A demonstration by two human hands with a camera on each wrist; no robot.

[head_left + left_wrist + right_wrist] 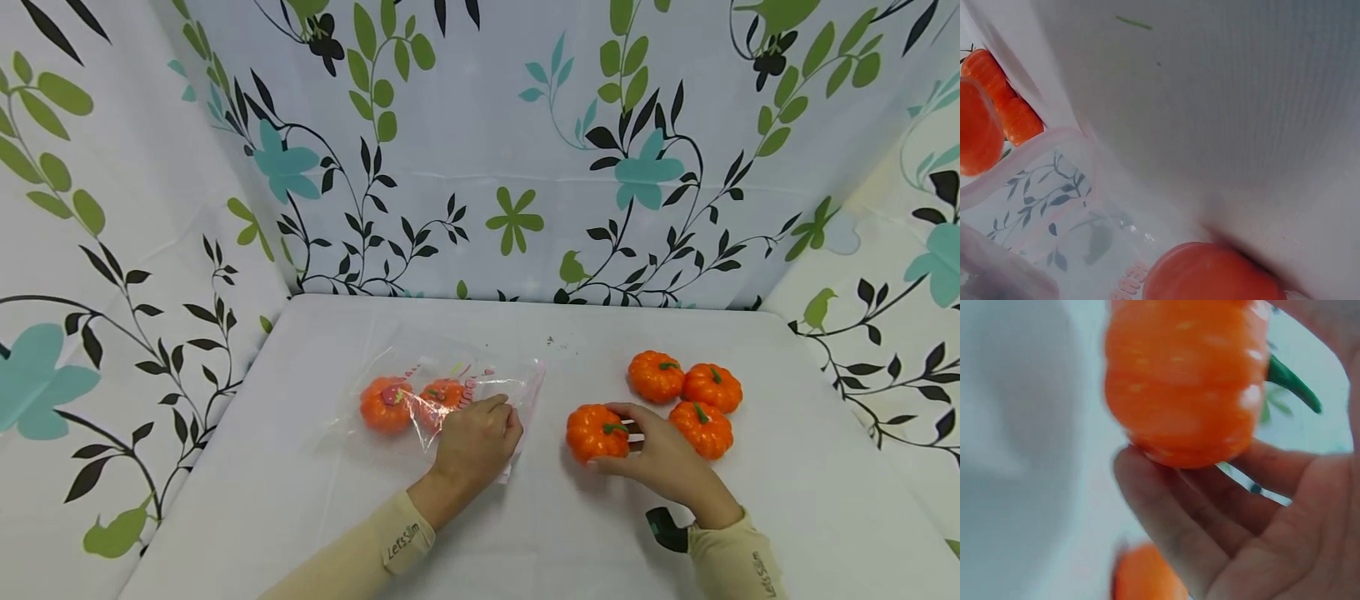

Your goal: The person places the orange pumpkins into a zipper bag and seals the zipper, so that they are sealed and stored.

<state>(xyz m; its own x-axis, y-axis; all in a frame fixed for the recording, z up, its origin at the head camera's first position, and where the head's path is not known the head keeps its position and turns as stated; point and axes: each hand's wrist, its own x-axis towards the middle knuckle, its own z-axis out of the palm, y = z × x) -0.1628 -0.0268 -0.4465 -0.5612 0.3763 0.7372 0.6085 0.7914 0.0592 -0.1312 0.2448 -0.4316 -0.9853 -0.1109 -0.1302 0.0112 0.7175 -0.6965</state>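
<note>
In the head view, my left hand (480, 437) has curled fingers gripping the open, pink-edged end of a clear plastic bag (528, 387). Inside the bag lie two small orange toy pumpkins, a left one (386, 414) and a right one (442, 392) partly behind the hand. My right hand (663, 458) holds another toy pumpkin (592, 433) between thumb and fingers, a short way right of the bag. Seen from the right wrist, that pumpkin (1185, 381) has a green stem and fingers under its side. The left wrist view shows the bag's pink rim (1063, 134) and a bagged pumpkin (1210, 275).
Three more pumpkins sit close together at the right: a back-left one (654, 377), a back-right one (714, 388) and a front one (702, 429), just beyond the right hand. A white cloth (300, 500) covers the table. Leaf-patterned curtains (517, 125) stand behind and at both sides.
</note>
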